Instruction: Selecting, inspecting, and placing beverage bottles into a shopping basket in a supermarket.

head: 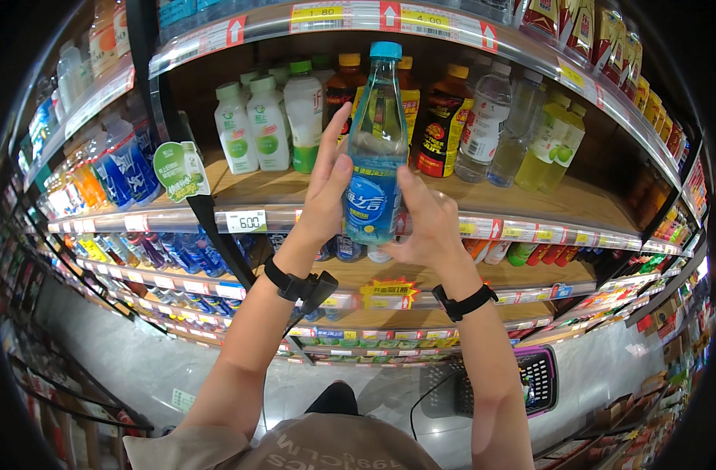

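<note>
A clear plastic drink bottle (376,144) with a blue cap and a blue label stands nearly upright between my hands, in front of the shelf. My left hand (325,188) lies along its left side, with the fingers stretched upward and the thumb at the label's upper edge. On the lower right, my right hand (431,220) grips the bottle, its fingertips at the label and its thumb by the base. Part of the row of dark bottles with yellow caps (445,126) is hidden behind the held bottle.
White and green bottles (268,126) stand left on the wooden shelf (264,189); clear bottles (486,126) and yellow-green bottles (550,150) stand right. A price-tag rail (546,232) runs along its front edge. On the floor, a black basket with a purple rim (555,376) sits beside my right arm.
</note>
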Tool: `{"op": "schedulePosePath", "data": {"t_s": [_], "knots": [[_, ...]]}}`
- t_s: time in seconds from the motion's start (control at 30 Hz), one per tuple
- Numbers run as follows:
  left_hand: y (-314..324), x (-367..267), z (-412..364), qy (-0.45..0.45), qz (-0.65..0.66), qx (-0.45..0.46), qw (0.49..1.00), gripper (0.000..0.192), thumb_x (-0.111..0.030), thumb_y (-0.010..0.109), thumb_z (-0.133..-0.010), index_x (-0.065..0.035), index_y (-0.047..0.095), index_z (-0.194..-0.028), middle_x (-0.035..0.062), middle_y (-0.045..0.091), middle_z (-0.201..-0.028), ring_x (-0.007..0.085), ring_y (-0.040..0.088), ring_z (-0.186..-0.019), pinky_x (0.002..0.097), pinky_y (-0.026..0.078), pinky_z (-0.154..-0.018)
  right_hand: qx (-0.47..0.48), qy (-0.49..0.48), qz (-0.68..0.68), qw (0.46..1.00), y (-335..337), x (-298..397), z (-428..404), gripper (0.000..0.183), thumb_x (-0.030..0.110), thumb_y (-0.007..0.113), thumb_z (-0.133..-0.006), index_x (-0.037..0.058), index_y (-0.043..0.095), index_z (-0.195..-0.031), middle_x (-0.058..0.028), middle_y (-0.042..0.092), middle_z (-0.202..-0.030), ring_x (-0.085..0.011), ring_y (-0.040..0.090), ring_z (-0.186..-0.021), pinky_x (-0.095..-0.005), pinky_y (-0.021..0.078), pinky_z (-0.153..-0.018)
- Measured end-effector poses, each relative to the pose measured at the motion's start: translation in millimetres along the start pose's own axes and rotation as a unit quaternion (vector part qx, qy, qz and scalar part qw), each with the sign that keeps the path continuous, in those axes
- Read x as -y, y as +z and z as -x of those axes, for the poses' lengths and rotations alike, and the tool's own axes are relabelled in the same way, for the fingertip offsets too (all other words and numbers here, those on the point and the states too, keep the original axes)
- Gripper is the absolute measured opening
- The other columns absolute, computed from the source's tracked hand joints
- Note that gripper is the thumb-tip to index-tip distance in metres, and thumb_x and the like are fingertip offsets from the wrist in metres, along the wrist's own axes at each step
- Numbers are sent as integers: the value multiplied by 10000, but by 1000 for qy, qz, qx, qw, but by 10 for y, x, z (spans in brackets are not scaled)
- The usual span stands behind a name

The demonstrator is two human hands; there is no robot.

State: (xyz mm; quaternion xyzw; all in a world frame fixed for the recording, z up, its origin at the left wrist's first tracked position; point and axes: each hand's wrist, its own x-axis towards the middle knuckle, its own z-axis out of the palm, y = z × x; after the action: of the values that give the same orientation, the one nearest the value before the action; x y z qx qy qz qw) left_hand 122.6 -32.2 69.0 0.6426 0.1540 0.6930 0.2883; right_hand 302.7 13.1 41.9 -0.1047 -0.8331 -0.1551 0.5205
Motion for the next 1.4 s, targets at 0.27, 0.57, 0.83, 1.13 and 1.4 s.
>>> {"op": "schedulePosePath", "data": {"t_s": [0.27,0.57,0.83,1.13,1.4], "knots": [[-148,202,-1,-23,-48,-26,998,637,-383,467,-1057,-31,290,-1558,114,380,-1547,180,427,-1359,314,335,-1119,-18,63,-52,996,-24,17,-20,1127,388,894,-582,7,372,-1506,-177,674,-1139,-322,688,-821,-383,557,-669],[-187,315,-68,-25,98,60,993,824,-535,516,-996,-54,167,-1567,285,495,-1419,340,589,-1243,432,497,-1040,15,27,-26,999,-45,-48,-37,1067,356,868,-553,121,427,-1495,-128,656,-1144,-308,669,-788,-387,551,-676],[-136,202,49,-73,50,60,994,793,-430,561,-1009,-32,180,-1580,99,480,-1421,156,495,-1254,309,399,-1062,28,50,-27,998,-30,0,-40,1183,373,871,-572,20,288,-1540,-169,679,-1056,-335,683,-799,-399,548,-693],[-131,169,41,-62,34,56,996,778,-429,538,-1008,-33,187,-1578,90,476,-1412,158,483,-1254,308,373,-1074,36,47,-16,998,16,-20,-21,1225,376,880,-570,-28,257,-1544,-158,696,-941,-323,685,-786,-389,544,-693],[-105,219,101,-40,39,36,998,783,-430,550,-998,-31,199,-1574,84,473,-1400,153,465,-1250,300,360,-1075,13,22,3,1000,67,-15,11,1193,438,851,-599,-33,284,-1536,-105,603,-761,-286,631,-679,-392,517,-641]]}}
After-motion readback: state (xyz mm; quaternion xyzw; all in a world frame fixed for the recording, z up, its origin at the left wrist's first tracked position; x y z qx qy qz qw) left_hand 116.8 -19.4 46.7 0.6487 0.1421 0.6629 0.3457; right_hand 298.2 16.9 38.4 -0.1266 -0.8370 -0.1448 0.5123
